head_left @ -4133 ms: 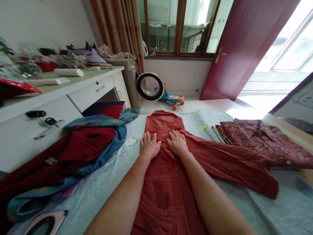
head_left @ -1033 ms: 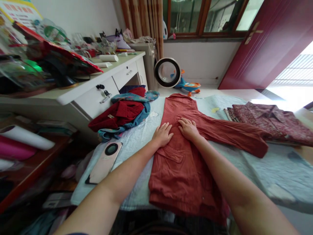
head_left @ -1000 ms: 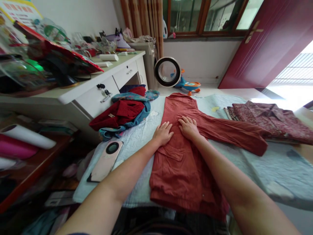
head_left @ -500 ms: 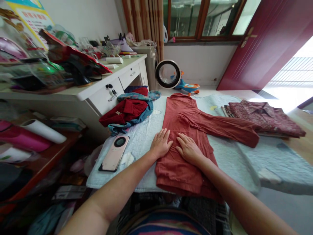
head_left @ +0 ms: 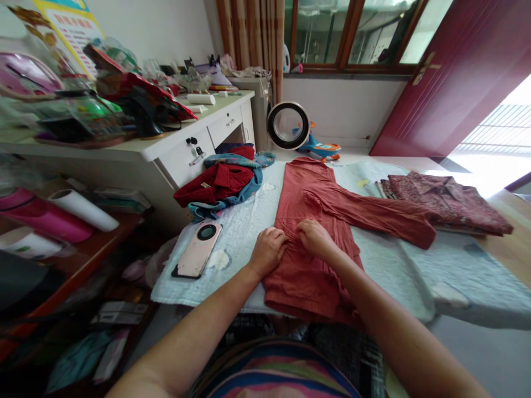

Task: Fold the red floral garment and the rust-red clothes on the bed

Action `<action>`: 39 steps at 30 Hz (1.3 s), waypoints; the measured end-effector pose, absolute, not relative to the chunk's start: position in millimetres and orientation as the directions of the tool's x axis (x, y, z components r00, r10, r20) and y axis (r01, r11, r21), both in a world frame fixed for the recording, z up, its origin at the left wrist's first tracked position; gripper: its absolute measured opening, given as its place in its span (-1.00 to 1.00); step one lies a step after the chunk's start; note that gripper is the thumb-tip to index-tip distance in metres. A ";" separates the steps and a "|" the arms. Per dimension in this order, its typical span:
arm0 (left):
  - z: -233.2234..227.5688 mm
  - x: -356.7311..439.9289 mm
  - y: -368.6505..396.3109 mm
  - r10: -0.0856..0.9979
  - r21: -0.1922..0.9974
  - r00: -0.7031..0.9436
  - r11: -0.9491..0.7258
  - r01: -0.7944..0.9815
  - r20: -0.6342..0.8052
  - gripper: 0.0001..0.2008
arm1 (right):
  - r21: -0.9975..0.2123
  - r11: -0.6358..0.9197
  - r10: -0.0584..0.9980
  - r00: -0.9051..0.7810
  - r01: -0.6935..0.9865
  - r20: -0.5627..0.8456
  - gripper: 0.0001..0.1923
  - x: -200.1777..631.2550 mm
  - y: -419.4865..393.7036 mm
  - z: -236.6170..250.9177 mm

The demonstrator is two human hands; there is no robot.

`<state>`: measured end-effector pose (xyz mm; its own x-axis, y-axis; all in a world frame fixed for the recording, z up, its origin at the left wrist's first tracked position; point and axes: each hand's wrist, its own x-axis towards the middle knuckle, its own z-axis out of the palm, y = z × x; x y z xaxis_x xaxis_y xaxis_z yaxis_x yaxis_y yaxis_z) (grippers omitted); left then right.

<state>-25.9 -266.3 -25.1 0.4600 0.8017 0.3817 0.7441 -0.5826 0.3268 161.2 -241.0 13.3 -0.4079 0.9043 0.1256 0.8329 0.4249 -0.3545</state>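
- The rust-red garment (head_left: 317,204) lies flat and lengthwise on the pale quilted surface (head_left: 244,232), one sleeve stretched out to the right, so its cloth is easy to reach.
- The left hand (head_left: 267,251) and right hand (head_left: 314,237) sit side by side at its middle, fingers curled, pinching a ridge of fabric between them.
- A phone (head_left: 197,250) lies to the left, clear of the cloth.
- The patterned shirt (head_left: 446,202) rests apart, to the right.

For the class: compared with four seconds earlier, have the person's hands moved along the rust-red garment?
Yes. Both the left hand and right hand slid from the chest down toward the hem of the rust-red garment, away from its collar.
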 end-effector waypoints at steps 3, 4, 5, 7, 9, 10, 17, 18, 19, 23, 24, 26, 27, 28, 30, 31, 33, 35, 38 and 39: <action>-22.1 -26.6 -267.1 0.783 0.290 0.497 -0.608 0.739 0.374 -0.84 | -0.376 0.364 0.927 -0.372 0.852 0.053 -0.75 151.5 -225.9 9.7; -21.6 -27.7 -267.0 0.780 0.293 0.507 -0.614 0.733 0.367 -0.83 | -0.383 0.358 0.927 -0.373 0.852 0.037 -0.78 149.7 -224.1 6.8; -21.2 -29.2 -266.6 0.780 0.310 0.513 -0.618 0.723 0.359 -0.84 | -0.390 0.358 0.927 -0.373 0.849 0.038 -0.81 148.9 -223.7 3.1; -21.2 -32.9 -265.5 0.782 0.378 0.520 -0.622 0.686 0.343 -0.85 | -0.415 0.361 0.930 -0.357 0.835 0.090 -0.85 150.0 -225.3 -5.1; -21.6 -35.7 -263.9 0.785 0.441 0.523 -0.619 0.650 0.331 -0.83 | -0.455 0.363 0.931 -0.332 0.813 0.151 -0.85 153.2 -227.4 -12.6; -22.0 -36.2 -263.0 0.790 0.454 0.519 -0.613 0.647 0.327 -0.82 | -0.474 0.370 0.929 -0.328 0.799 0.173 -0.85 155.0 -228.0 -15.7; -20.8 -28.6 -259.4 0.795 0.333 0.505 -0.602 0.726 0.337 -0.79 | -0.516 0.431 0.901 -0.388 0.740 0.196 -0.78 162.2 -226.0 -22.3; -19.7 -28.8 -260.0 0.792 0.316 0.502 -0.603 0.732 0.348 -0.79 | -0.526 0.432 0.899 -0.394 0.733 0.191 -0.77 162.7 -225.9 -21.8; -18.5 -29.6 -261.0 0.790 0.302 0.497 -0.602 0.739 0.358 -0.80 | -0.539 0.433 0.898 -0.398 0.722 0.188 -0.76 163.3 -225.8 -21.3; -15.7 -35.0 -265.3 0.779 0.245 0.509 -0.609 0.755 0.366 -0.83 | -0.602 0.429 0.897 -0.399 0.674 0.192 -0.75 165.2 -225.3 -19.8; -15.6 -35.7 -265.7 0.774 0.233 0.527 -0.617 0.751 0.350 -0.83 | -0.609 0.425 0.898 -0.395 0.670 0.193 -0.75 165.6 -225.0 -19.9; -15.7 -36.0 -265.7 0.770 0.221 0.561 -0.629 0.745 0.303 -0.83 | -0.609 0.418 0.902 -0.388 0.674 0.189 -0.76 166.2 -224.4 -20.6; -15.6 -35.7 -265.5 0.771 0.219 0.572 -0.632 0.743 0.280 -0.82 | -0.604 0.415 0.904 -0.386 0.680 0.187 -0.76 166.3 -224.1 -21.2; -15.4 -35.4 -265.5 0.771 0.218 0.580 -0.633 0.743 0.263 -0.82 | -0.597 0.415 0.904 -0.386 0.687 0.185 -0.76 166.3 -224.0 -21.6; -14.6 -34.8 -266.0 0.767 0.213 0.590 -0.639 0.739 0.252 -0.79 | -0.573 0.420 0.902 -0.392 0.704 0.180 -0.77 165.6 -224.2 -22.0; -14.1 -34.7 -266.6 0.760 0.205 0.596 -0.646 0.735 0.259 -0.76 | -0.557 0.421 0.902 -0.393 0.716 0.177 -0.77 165.0 -224.6 -21.6; -13.7 -34.2 -268.2 0.738 0.179 0.611 -0.668 0.723 0.287 -0.73 | -0.523 0.424 0.902 -0.397 0.740 0.170 -0.78 163.9 -226.2 -19.2; -14.2 -33.4 -269.5 0.715 0.153 0.623 -0.687 0.710 0.318 -0.74 | -0.495 0.439 0.894 -0.419 0.750 0.158 -0.79 164.1 -229.3 -14.4; -16.1 -31.5 -269.7 0.699 0.146 0.638 -0.703 0.696 0.323 -0.78 | -0.450 0.483 0.867 -0.483 0.751 0.123 -0.80 168.8 -236.9 -5.8; -16.7 -31.0 -269.5 0.702 0.150 0.639 -0.702 0.697 0.315 -0.79 | -0.431 0.490 0.862 -0.496 0.758 0.108 -0.77 171.5 -240.0 -3.5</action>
<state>-31.0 -269.5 -16.7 0.6391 0.7018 0.3147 0.6966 -0.7016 0.1498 171.5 -240.0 -3.5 -0.4961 0.8616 0.1076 0.7576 0.4900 -0.4313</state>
